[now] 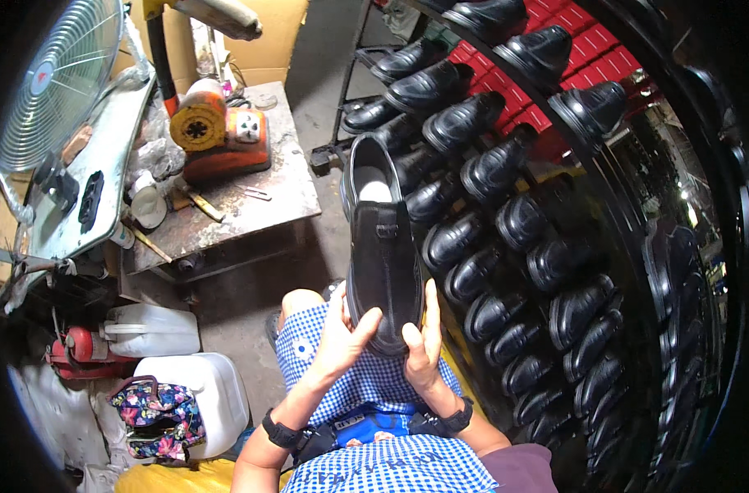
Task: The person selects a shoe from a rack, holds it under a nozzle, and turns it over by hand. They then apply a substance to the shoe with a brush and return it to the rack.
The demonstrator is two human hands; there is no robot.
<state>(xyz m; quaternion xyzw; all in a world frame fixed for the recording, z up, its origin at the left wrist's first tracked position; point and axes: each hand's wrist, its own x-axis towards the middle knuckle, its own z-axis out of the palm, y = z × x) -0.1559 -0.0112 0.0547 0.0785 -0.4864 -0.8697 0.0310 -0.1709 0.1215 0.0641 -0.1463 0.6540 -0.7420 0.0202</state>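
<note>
A black slip-on shoe (pixel 383 255) is held up over my lap, its toe toward me and its opening away. Inside the opening a pale insole (pixel 375 189) shows. My left hand (pixel 342 335) grips the left side of the toe, thumb on the upper. On the other side my right hand (pixel 425 345) holds the toe edge, with its thumb by the tip and its fingers straight along the sole. The underside of the shoe is hidden from view.
A rack of several black shoes (pixel 526 267) stands close on my right. To the left is a worktable (pixel 284 193) bearing an orange machine (pixel 227 144) and brushes. A fan (pixel 58 78), white jerrycans (pixel 227 394) and a floral bag (pixel 157 417) are farther left.
</note>
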